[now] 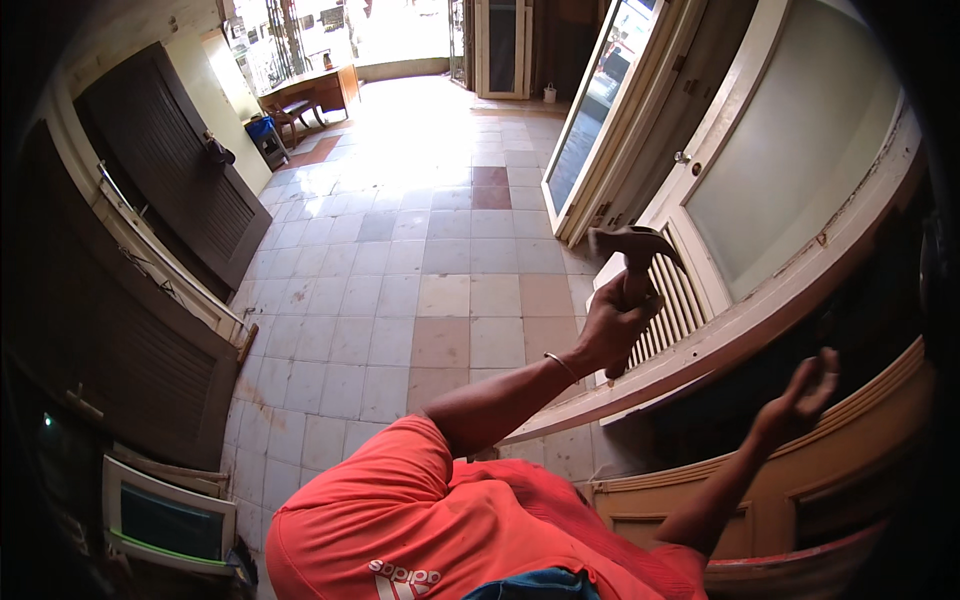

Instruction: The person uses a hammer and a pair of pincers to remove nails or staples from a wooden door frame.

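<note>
My left hand [612,318] is closed around the handle of a claw hammer [636,243]. The hammer stands upright with its metal head above my fist, and the curved claw points right. Behind it is a white door [690,205] with a frosted glass panel, a round knob and slats low down. To the right, my right hand [800,393] is raised with its fingers apart, and no object shows in it. It hovers near the brown wooden panelled piece [770,470], across a dark gap from the white door frame [740,345].
Dark brown doors [170,150] line the left wall. A small framed glass pane [170,515] leans at lower left. Another glazed door [600,110] stands ajar ahead. Tiled floor [390,300] leads to a wooden desk [335,85] and chair [295,108] by the bright opening.
</note>
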The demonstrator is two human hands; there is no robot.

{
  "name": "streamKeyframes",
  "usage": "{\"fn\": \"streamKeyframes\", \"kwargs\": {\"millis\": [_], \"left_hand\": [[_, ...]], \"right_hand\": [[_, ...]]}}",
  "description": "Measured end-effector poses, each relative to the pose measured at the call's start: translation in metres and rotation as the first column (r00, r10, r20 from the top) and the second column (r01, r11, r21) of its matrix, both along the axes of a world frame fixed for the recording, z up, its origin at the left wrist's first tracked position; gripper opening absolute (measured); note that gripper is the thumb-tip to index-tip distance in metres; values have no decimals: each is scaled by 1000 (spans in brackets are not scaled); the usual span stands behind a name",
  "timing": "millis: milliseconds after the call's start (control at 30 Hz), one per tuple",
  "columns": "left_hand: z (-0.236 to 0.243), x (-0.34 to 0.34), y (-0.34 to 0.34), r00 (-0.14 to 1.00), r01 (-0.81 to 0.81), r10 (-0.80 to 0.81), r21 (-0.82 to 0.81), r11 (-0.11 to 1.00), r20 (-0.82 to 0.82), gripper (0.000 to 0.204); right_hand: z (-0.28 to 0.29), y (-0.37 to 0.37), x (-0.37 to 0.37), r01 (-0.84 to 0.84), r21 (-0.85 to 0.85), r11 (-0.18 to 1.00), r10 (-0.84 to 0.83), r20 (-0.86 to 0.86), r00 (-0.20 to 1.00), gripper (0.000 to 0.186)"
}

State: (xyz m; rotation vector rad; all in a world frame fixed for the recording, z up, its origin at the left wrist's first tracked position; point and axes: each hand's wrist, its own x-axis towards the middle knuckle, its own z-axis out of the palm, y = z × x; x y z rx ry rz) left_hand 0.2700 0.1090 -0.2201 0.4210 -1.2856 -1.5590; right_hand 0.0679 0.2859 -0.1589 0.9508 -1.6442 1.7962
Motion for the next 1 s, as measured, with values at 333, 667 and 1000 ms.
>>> {"fn": "streamKeyframes", "kwargs": {"millis": [333, 667, 1000], "left_hand": [[0, -67, 33, 910, -20, 213, -475, 880, 356, 69], [-8, -81, 40, 859, 16, 247, -507, 862, 447, 61], [-15, -84, 37, 790, -63, 417, -616, 785, 450, 46]], "right_hand": [[13, -42, -225, -248, 325, 913, 255, 22, 967, 47], [55, -55, -214, -460, 19, 888, 442, 242, 864, 45], [62, -70, -183, -404, 20, 915, 373, 347, 861, 47]]}}
